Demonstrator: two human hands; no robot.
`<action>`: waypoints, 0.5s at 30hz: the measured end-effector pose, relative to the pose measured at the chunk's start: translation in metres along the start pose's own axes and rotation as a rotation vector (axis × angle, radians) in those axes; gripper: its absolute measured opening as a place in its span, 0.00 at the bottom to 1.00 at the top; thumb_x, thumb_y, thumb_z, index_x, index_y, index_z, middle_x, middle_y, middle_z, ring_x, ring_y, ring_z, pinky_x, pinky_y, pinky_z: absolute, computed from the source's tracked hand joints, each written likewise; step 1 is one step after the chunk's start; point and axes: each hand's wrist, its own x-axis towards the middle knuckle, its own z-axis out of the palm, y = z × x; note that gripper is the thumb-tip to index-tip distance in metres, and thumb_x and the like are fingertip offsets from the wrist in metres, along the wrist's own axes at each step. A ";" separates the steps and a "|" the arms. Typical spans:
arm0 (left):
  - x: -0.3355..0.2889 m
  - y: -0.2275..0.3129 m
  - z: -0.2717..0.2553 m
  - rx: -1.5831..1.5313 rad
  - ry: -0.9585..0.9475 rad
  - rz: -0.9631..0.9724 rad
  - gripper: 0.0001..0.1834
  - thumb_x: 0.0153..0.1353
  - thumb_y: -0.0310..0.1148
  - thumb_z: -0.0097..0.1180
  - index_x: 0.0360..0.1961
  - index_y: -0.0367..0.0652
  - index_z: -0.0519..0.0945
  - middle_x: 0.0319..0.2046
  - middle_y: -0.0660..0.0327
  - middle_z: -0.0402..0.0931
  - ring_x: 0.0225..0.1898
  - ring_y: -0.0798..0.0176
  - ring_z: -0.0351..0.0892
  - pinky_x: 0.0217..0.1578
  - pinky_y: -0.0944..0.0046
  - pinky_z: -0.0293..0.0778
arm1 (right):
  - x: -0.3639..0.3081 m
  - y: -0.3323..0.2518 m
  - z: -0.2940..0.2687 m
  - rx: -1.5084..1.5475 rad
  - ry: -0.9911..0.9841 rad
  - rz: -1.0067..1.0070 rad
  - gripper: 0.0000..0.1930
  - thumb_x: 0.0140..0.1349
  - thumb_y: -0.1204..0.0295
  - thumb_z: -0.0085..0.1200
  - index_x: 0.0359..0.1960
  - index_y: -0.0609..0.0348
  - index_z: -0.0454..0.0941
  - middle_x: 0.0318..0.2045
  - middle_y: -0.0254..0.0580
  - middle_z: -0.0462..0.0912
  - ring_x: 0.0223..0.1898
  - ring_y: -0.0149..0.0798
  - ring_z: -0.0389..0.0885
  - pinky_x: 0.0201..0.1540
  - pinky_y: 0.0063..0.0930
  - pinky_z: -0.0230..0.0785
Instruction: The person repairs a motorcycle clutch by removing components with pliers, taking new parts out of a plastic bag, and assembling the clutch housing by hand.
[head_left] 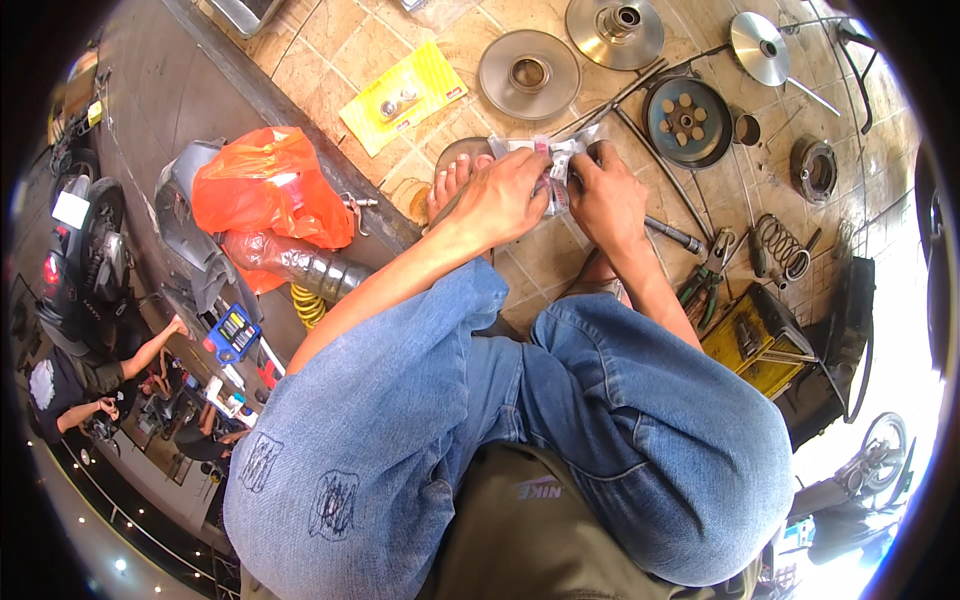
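Observation:
Between my hands is a small clear plastic packet (561,150) with a bit of red and white print; what it contains is too small to make out. My left hand (503,196) pinches its left side, fingers closed. On the other side my right hand (609,192) grips it with curled fingers, which hide part of the packet. Just beyond my left hand lies a yellow-and-white blister card (403,98) with small metal parts in it. Two round metal pulley discs (529,74) rest on the tiles past my hands.
To the right lie a dark clutch bell (687,122), a shiny disc (759,49), a clutch ring (814,168), a coil spring (782,246), pliers (708,280) and a yellow toolbox (742,338). An orange plastic bag (268,188) sits to the left. Other people work near motorcycles at far left.

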 end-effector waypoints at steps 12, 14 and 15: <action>0.000 -0.007 -0.002 -0.164 0.019 -0.031 0.18 0.64 0.31 0.59 0.54 0.40 0.80 0.43 0.50 0.82 0.41 0.50 0.84 0.47 0.53 0.77 | 0.024 0.006 -0.072 0.636 -0.042 -0.097 0.08 0.58 0.71 0.65 0.35 0.62 0.82 0.47 0.49 0.81 0.41 0.51 0.82 0.43 0.39 0.74; 0.008 -0.004 -0.016 -0.360 0.140 -0.230 0.17 0.64 0.30 0.59 0.53 0.39 0.81 0.40 0.53 0.81 0.37 0.57 0.83 0.44 0.58 0.78 | 0.054 0.003 -0.068 0.555 -0.075 -0.134 0.09 0.59 0.70 0.64 0.36 0.63 0.82 0.41 0.50 0.82 0.40 0.52 0.82 0.42 0.40 0.73; 0.013 -0.004 -0.025 -0.455 0.196 -0.328 0.16 0.64 0.30 0.59 0.53 0.39 0.81 0.38 0.54 0.81 0.35 0.60 0.82 0.42 0.61 0.78 | 0.069 0.002 -0.062 0.516 -0.088 -0.149 0.09 0.60 0.69 0.63 0.36 0.63 0.82 0.39 0.51 0.83 0.39 0.52 0.82 0.42 0.40 0.73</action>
